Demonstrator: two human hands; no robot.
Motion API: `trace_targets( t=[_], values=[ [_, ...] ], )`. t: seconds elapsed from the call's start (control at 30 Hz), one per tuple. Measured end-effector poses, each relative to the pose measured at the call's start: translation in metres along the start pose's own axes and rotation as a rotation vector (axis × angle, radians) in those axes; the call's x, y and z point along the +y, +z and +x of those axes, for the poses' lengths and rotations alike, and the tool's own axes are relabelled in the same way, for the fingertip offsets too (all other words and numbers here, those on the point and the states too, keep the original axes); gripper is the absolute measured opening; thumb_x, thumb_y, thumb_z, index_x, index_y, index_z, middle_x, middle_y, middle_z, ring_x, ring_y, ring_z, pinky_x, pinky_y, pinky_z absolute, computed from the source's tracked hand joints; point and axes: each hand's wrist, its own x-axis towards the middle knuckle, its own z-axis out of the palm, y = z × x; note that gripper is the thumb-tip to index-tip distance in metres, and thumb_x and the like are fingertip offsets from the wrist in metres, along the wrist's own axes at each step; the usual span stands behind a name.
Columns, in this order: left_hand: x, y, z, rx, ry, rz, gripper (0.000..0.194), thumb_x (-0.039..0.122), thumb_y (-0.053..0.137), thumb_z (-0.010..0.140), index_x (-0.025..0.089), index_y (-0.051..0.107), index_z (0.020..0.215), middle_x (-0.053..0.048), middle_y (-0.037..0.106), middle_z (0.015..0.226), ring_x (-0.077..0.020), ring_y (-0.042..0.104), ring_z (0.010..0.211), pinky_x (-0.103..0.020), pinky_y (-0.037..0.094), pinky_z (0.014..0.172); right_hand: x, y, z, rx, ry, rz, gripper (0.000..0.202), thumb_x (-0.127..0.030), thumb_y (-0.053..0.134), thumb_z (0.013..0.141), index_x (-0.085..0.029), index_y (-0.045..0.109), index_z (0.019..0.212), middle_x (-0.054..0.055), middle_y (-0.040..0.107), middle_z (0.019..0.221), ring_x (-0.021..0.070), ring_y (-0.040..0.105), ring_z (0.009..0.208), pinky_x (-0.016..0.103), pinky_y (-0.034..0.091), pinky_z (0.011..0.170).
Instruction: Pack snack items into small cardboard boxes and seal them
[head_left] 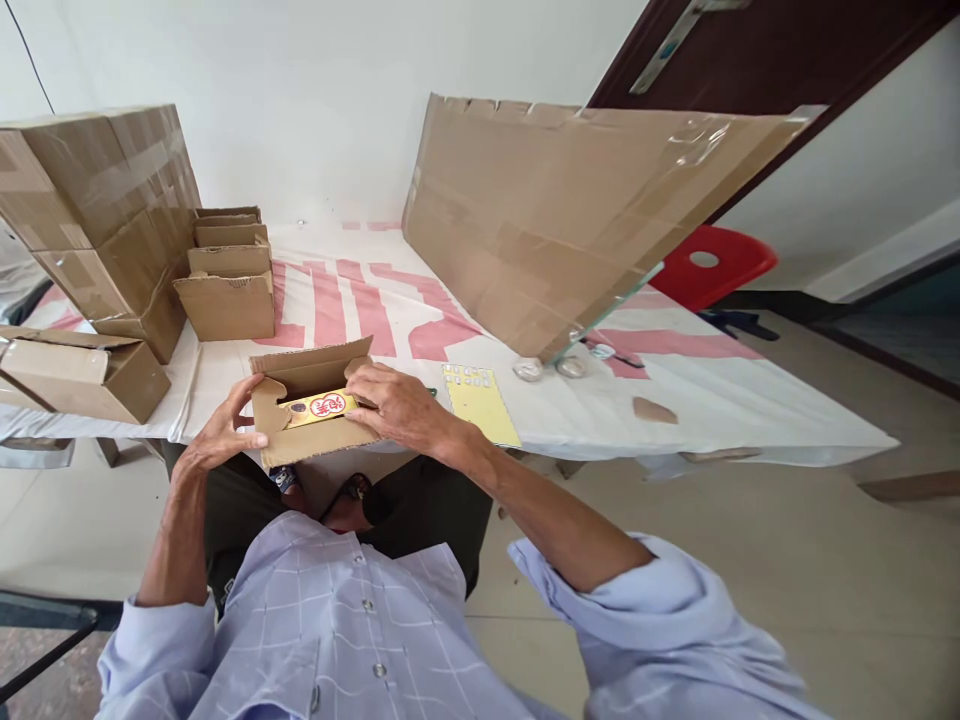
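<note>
Pale blue shirt cloth (pixel 352 615) lies nearest, and just past it the left grip (pixel 225 430) clasps one end of an open carton (pixel 322 438) at the near edge of the white-covered surface (pixel 720 410), seemingly to steady it. From where I stand I cannot tell whether the right grip (pixel 397 405), at the opposite end, pinches the carton itself or the yellow packet (pixel 325 406), which lies inside the carton between both grips. Beyond the left grip, small open cartons (pixel 227 308) stand in a close row, probably to keep them within reach, while a yellow card (pixel 482 412) lies flat beside the right grip.
</note>
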Motion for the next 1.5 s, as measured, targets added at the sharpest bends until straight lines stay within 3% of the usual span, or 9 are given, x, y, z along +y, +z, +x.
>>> trace_targets(
  t=[0.2,0.43,0.53,0.7,0.83,0.97,1.13,1.3,1.5],
  values=[
    [0.004,0.008,0.004,0.022,-0.016,0.121,0.126,0.059,0.102,0.067,0.030,0.044,0.175,-0.018,0.037,0.182,-0.0492,0.042,0.165,-0.061,0.054,0.122,0.013,-0.011,0.038,-0.352,0.064,-0.176,0.041,-0.039,0.083,0.099,-0.022,0.079,0.136,0.015,0.079,0.131,0.0339,0.067,0.125,0.043,0.054,0.103],
    [-0.001,0.011,0.005,0.022,0.010,0.136,0.123,0.056,0.102,0.066,0.030,0.046,0.173,-0.017,0.040,0.178,-0.0493,0.043,0.163,-0.062,0.058,0.119,0.008,-0.002,0.054,-0.501,0.009,-0.292,0.031,-0.032,0.077,0.099,-0.021,0.082,0.127,0.015,0.081,0.126,0.0346,0.068,0.124,0.043,0.047,0.104],
    [-0.006,0.010,0.007,0.033,0.025,0.140,0.122,0.055,0.102,0.066,0.030,0.047,0.172,-0.017,0.041,0.178,-0.0484,0.044,0.163,-0.062,0.056,0.122,0.008,-0.003,0.051,-0.375,-0.036,-0.233,0.036,-0.021,0.070,0.097,-0.018,0.079,0.132,0.016,0.080,0.128,0.0335,0.069,0.121,0.043,0.050,0.103],
    [-0.012,-0.004,0.030,0.063,0.051,0.113,0.124,0.056,0.103,0.066,0.030,0.045,0.172,-0.018,0.043,0.177,-0.0485,0.044,0.163,-0.066,0.052,0.125,0.021,-0.029,0.045,-0.035,-0.091,0.026,0.045,-0.025,0.068,0.098,-0.021,0.073,0.143,0.015,0.075,0.134,0.0332,0.068,0.123,0.048,0.057,0.106],
    [-0.007,-0.019,0.065,0.087,0.071,0.132,0.125,0.060,0.103,0.064,0.030,0.045,0.171,-0.022,0.045,0.176,-0.0527,0.041,0.165,-0.073,0.050,0.124,0.037,-0.059,0.047,0.208,0.027,0.232,0.046,-0.039,0.072,0.100,-0.023,0.074,0.143,0.011,0.074,0.132,0.0314,0.069,0.121,0.047,0.062,0.102],
    [0.004,-0.021,0.085,0.064,0.082,0.244,0.124,0.061,0.101,0.066,0.031,0.045,0.172,-0.022,0.047,0.175,-0.0535,0.041,0.165,-0.073,0.051,0.121,0.052,-0.075,0.050,0.389,0.148,0.457,0.056,-0.060,0.077,0.095,-0.024,0.079,0.138,0.010,0.076,0.131,0.0301,0.073,0.118,0.044,0.066,0.096],
    [0.019,-0.016,0.078,0.077,0.142,0.308,0.110,0.066,0.098,0.071,0.035,0.055,0.167,-0.017,0.048,0.175,-0.0498,0.046,0.163,-0.068,0.054,0.121,0.060,-0.075,0.049,0.490,0.265,0.671,0.073,-0.074,0.087,0.081,-0.020,0.083,0.131,0.013,0.083,0.127,0.0337,0.078,0.115,0.049,0.066,0.098],
    [0.058,-0.007,0.077,0.191,0.271,0.083,0.100,0.073,0.092,0.078,0.027,0.060,0.162,-0.019,0.055,0.172,-0.0459,0.056,0.157,-0.063,0.055,0.123,0.049,-0.070,0.055,0.525,0.297,0.833,0.071,-0.073,0.092,0.074,-0.022,0.085,0.123,0.009,0.086,0.120,0.0330,0.079,0.113,0.049,0.067,0.100],
    [0.110,0.013,0.083,0.309,0.270,-0.036,0.096,0.053,0.104,0.068,0.021,0.070,0.152,-0.013,0.080,0.140,-0.0394,0.077,0.126,-0.049,0.069,0.099,0.027,-0.065,0.066,0.487,0.263,0.940,0.065,-0.068,0.092,0.076,-0.023,0.082,0.122,0.008,0.086,0.116,0.0311,0.080,0.111,0.047,0.068,0.097]
  ],
)
